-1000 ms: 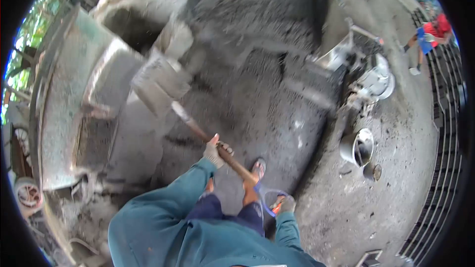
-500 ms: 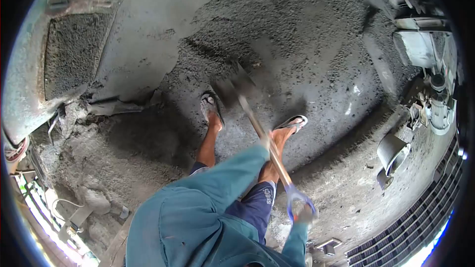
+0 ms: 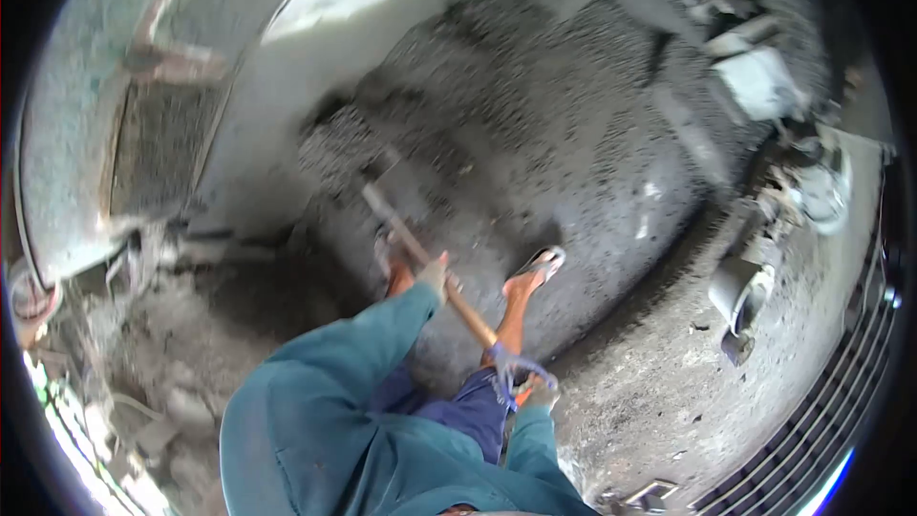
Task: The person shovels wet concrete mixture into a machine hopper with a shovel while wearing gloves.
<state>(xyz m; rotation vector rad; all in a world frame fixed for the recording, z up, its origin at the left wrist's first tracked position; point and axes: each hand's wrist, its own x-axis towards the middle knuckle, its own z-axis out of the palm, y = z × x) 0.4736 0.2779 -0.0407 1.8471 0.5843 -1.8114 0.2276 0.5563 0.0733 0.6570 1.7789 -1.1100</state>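
One wooden-shafted shovel (image 3: 470,315) with a blue-purple looped handle (image 3: 501,356) points its blurred head toward ten o'clock, at dark-grey grit (image 3: 339,141). Two hands hold it: the left hand (image 3: 437,276) clasps the shaft; the right hand (image 3: 543,390) grips the handle toward five o'clock. One pale-grey round bucket (image 3: 729,289) sits near three o'clock.

No readable text, label, brand, number or sign in view

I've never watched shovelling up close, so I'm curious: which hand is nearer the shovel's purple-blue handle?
The right hand: it grips the outer end of the handle. The left hand is farther off, around the brown shaft.
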